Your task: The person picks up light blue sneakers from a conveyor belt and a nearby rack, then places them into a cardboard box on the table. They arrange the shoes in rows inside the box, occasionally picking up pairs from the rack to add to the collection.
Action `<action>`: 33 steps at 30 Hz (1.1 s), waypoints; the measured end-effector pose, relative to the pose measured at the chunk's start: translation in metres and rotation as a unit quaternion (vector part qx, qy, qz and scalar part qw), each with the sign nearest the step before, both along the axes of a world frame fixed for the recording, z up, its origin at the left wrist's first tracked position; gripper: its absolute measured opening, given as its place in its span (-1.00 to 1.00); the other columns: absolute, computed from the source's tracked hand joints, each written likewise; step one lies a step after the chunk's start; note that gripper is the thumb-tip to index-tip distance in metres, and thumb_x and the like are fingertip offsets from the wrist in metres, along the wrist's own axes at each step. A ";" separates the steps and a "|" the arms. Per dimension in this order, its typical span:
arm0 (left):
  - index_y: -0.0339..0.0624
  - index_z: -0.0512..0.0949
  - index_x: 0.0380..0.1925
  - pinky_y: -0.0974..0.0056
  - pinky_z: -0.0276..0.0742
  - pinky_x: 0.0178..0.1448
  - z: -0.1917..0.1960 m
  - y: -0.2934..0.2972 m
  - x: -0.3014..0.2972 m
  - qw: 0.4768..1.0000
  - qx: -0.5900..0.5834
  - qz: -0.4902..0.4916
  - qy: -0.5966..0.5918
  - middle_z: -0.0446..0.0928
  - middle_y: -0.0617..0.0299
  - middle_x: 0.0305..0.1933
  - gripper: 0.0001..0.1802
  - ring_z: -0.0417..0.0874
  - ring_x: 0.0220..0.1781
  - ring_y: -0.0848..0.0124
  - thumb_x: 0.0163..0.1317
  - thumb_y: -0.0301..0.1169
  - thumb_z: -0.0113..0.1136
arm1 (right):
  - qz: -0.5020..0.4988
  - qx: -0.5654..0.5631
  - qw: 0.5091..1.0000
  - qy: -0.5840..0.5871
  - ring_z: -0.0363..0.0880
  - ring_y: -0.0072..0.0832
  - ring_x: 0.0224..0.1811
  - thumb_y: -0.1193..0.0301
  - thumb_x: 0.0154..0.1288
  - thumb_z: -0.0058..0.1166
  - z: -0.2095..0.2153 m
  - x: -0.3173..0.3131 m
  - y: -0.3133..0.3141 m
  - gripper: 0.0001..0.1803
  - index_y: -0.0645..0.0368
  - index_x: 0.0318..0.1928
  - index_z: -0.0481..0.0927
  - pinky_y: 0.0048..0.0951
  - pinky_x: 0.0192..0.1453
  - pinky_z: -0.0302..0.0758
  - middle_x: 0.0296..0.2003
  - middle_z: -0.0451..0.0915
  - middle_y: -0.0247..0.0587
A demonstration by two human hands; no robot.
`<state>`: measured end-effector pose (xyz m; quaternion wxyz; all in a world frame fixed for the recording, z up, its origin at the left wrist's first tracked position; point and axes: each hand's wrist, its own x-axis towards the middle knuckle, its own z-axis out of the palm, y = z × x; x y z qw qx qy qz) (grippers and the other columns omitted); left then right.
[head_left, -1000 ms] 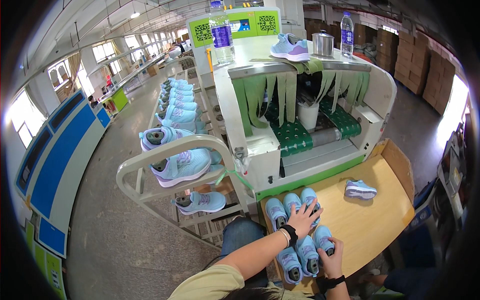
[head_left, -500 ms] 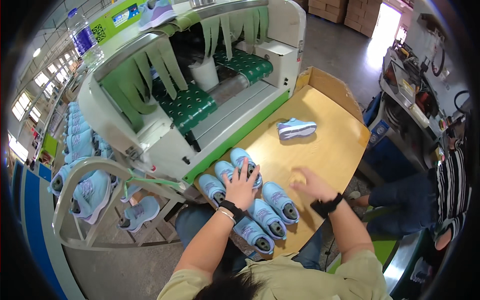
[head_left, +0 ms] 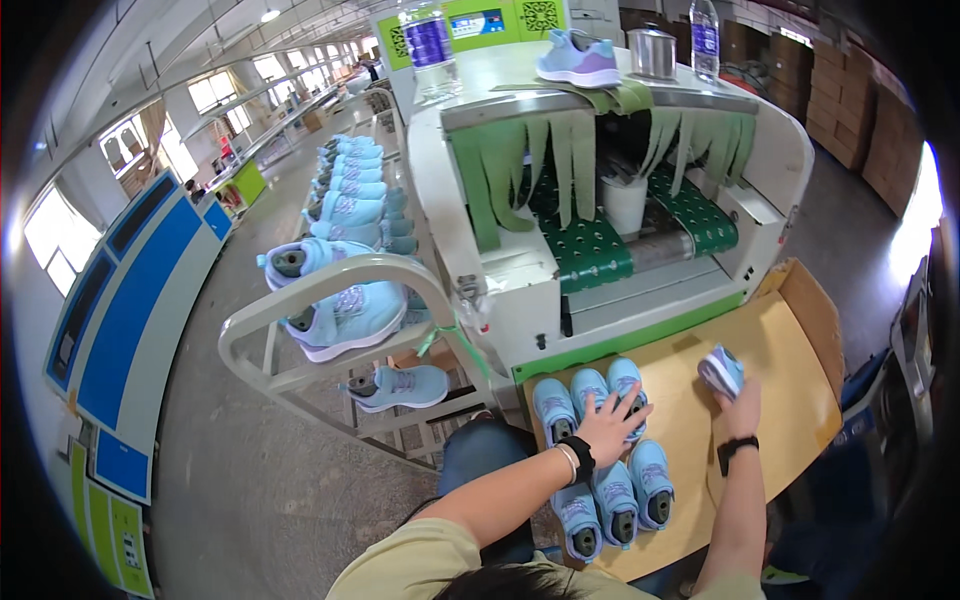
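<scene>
On the tan board (head_left: 690, 440) in front of me, several light-blue children's sneakers stand close together in two rows. My left hand (head_left: 608, 430), its fingers spread, rests over the far row, touching a sneaker (head_left: 623, 374) at that row's right end. Below my left wrist sits the near row, with dark inserts showing in the shoe openings, as in its right-hand sneaker (head_left: 653, 480). My right hand (head_left: 740, 408) grips a lone sneaker (head_left: 722, 370) farther right, its pale sole side turned toward the left. The fingertips are partly hidden.
Beyond the board stands a white machine (head_left: 500, 345) with green strip curtains and perforated green belts (head_left: 590, 250). To the left, a metal rack (head_left: 240, 325) carries rows of blue sneakers. A cardboard edge (head_left: 812, 315) rises at the board's right. Water bottles and a metal cup (head_left: 652, 55) sit on the machine.
My view has swung left. My right hand has reached forward and taken hold of the lone sneaker, which now points another way. My left hand stays over the grouped sneakers.
</scene>
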<state>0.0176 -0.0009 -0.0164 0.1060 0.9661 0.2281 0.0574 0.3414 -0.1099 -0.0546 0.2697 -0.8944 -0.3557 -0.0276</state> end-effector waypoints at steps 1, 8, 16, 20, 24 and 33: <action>0.25 0.16 0.59 -0.57 0.13 0.38 0.001 0.001 0.001 1.000 0.002 0.002 -0.003 -0.11 0.00 0.73 -0.03 0.25 0.55 -0.02 0.21 -0.14 0.42 | 0.055 0.063 0.996 0.008 0.54 0.19 0.08 0.43 0.07 0.49 -0.006 -0.004 -0.017 -0.37 0.37 0.10 0.45 -0.04 0.18 0.48 -0.03 0.56 0.24; 0.25 0.15 0.59 -0.55 0.13 0.39 -0.006 -0.002 0.003 1.000 -0.002 0.006 -0.009 -0.13 0.00 0.73 -0.01 0.24 0.56 -0.03 0.19 -0.16 0.44 | 0.164 -0.002 0.980 0.116 0.38 -0.02 0.44 0.68 0.28 0.08 0.018 -0.048 -0.167 -0.30 0.17 0.45 0.37 -0.15 0.54 0.30 0.37 0.43 0.14; 0.23 0.17 0.59 -0.50 0.11 0.40 -0.009 -0.002 0.009 1.000 0.003 0.003 -0.004 -0.17 -0.01 0.74 -0.02 0.22 0.57 -0.03 0.18 -0.18 0.44 | 0.037 0.176 0.958 0.222 0.44 -0.08 0.37 0.46 0.43 0.13 -0.012 -0.112 -0.157 -0.49 0.30 0.34 0.45 -0.19 0.48 0.33 0.29 0.49 0.08; 0.24 0.16 0.59 -0.50 0.12 0.40 -0.005 -0.001 0.005 1.000 0.004 0.006 -0.001 -0.16 -0.01 0.74 -0.01 0.23 0.58 -0.03 0.18 -0.18 0.45 | 0.094 0.146 0.971 0.165 0.45 0.00 0.32 0.63 0.12 0.28 0.009 -0.158 -0.133 -0.34 0.28 0.29 0.44 -0.15 0.45 0.35 0.21 0.49 0.09; 0.24 0.16 0.59 -0.50 0.13 0.39 -0.007 -0.003 0.004 1.000 0.014 0.004 -0.008 -0.14 -0.01 0.73 -0.01 0.24 0.56 -0.03 0.18 -0.18 0.45 | 0.106 0.170 0.968 0.151 0.45 -0.01 0.34 0.63 0.17 0.29 0.011 -0.189 -0.128 -0.33 0.28 0.32 0.42 -0.16 0.46 0.35 0.23 0.48 0.09; 0.25 0.16 0.59 -0.51 0.11 0.42 0.005 -0.007 0.004 1.000 0.008 0.007 0.016 -0.13 0.00 0.73 -0.03 0.25 0.56 -0.02 0.20 -0.14 0.44 | 0.077 0.175 0.968 0.166 0.50 -0.02 0.28 0.46 0.34 0.28 0.016 -0.188 -0.130 -0.49 0.29 0.26 0.48 -0.16 0.40 0.40 0.19 0.53 0.09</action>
